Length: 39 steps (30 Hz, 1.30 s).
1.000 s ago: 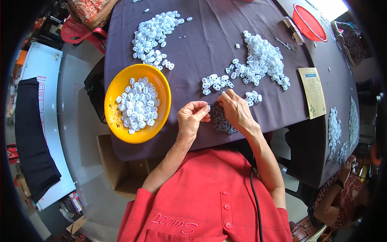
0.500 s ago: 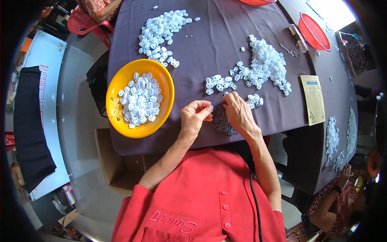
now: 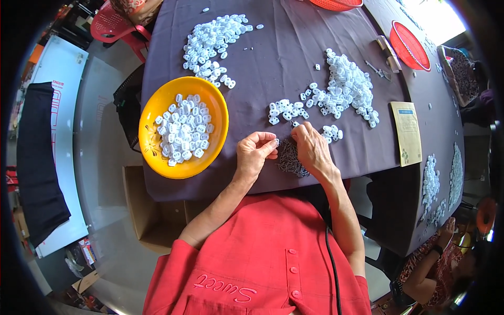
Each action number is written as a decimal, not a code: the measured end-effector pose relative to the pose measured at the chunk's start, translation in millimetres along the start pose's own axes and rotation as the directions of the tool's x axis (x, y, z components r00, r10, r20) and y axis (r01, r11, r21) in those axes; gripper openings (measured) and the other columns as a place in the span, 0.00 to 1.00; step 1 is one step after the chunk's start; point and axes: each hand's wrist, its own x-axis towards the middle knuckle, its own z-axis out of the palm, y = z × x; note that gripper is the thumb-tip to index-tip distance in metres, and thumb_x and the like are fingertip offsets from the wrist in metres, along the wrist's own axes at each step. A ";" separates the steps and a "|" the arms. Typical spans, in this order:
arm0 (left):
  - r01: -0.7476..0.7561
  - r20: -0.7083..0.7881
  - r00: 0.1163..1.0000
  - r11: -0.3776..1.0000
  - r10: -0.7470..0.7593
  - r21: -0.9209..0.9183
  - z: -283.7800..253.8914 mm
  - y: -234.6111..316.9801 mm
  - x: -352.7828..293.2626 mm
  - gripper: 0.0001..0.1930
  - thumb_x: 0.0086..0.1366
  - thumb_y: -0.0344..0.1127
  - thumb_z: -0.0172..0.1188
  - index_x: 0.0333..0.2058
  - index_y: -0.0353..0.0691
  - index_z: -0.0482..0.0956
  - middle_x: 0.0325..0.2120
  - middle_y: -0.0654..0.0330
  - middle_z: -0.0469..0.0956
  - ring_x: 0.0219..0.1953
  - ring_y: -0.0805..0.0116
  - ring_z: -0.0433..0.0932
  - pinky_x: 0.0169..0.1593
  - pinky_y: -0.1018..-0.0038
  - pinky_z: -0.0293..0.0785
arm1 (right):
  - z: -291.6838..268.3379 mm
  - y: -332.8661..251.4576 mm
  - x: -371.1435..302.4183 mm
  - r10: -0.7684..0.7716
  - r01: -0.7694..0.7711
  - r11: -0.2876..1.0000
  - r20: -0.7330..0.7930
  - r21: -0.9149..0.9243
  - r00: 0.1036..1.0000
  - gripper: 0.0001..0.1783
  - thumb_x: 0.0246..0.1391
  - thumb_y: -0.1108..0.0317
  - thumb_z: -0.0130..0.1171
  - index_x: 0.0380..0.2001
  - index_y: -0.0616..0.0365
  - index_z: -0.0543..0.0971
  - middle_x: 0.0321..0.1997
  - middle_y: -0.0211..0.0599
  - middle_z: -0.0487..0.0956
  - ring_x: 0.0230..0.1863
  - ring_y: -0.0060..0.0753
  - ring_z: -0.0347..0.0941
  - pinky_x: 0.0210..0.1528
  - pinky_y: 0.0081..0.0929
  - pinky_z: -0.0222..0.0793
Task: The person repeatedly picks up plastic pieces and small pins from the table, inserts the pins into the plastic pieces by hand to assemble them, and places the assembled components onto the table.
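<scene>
My left hand pinches a small white plastic piece between thumb and fingers, just above the table's near edge. My right hand rests beside it with fingers curled over a heap of small dark metal pins; whether it holds one I cannot tell. A yellow bowl with several white pieces sits to the left of my left hand. Loose white pieces lie just beyond my hands, with a bigger pile further right.
The table wears a dark purple cloth. Another white pile lies at the far left. Red mesh trays, a yellowish card and more white piles are to the right. Another person's arm shows lower right. A cardboard box stands below the table.
The view has shifted slightly. Both hands stay together over the dark pins with small finger movements; my left hand still pinches a white piece.
</scene>
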 end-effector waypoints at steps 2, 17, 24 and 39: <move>0.006 0.002 1.000 1.000 -0.006 0.001 -0.5 -0.1 0.4 0.05 0.54 0.26 0.60 0.31 0.35 0.75 0.23 0.63 0.76 0.21 0.77 0.75 0.26 0.82 0.75 | 0.0 0.8 0.2 0.005 -0.005 1.000 0.003 -0.010 1.000 0.02 0.49 0.76 0.47 0.28 0.60 0.68 0.26 0.41 0.68 0.30 0.45 0.69 0.29 0.37 0.64; 0.023 -0.004 1.000 1.000 -0.023 -0.008 0.6 2.5 0.0 0.06 0.55 0.26 0.59 0.33 0.35 0.76 0.24 0.63 0.76 0.21 0.78 0.75 0.26 0.82 0.75 | -11.7 -5.7 1.8 0.081 -0.067 0.973 -0.055 0.221 0.995 0.10 0.40 0.81 0.55 0.30 0.61 0.74 0.27 0.39 0.74 0.27 0.36 0.74 0.28 0.27 0.69; 0.026 0.053 0.998 0.999 -0.029 0.047 9.1 3.8 -2.2 0.08 0.56 0.26 0.58 0.36 0.34 0.77 0.23 0.64 0.76 0.22 0.80 0.74 0.25 0.83 0.74 | -15.2 -8.1 -0.7 0.154 -0.120 0.907 -0.053 0.403 0.987 0.12 0.39 0.82 0.58 0.31 0.61 0.76 0.25 0.34 0.75 0.27 0.25 0.73 0.29 0.21 0.68; -0.007 0.186 0.982 0.976 -0.033 0.216 21.3 15.3 -4.0 0.04 0.59 0.28 0.56 0.31 0.35 0.77 0.21 0.66 0.75 0.18 0.82 0.71 0.20 0.84 0.69 | -21.7 -13.3 -6.6 0.241 -0.238 0.765 0.076 0.598 0.967 0.11 0.41 0.79 0.59 0.33 0.62 0.76 0.28 0.34 0.77 0.32 0.26 0.75 0.34 0.21 0.69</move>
